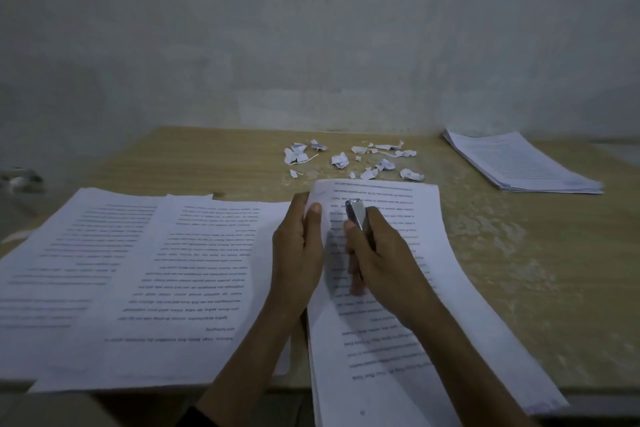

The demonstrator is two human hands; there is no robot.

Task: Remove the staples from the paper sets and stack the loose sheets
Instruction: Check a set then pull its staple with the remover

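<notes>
paper set (363, 357) in left hand (298, 250), metal tool (356, 215) in right hand (381, 260)

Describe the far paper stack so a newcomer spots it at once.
On the wooden table, look to the far right corner by the wall. The stack lies there alone, squared up. The other piles lie at the near edge.
</notes>
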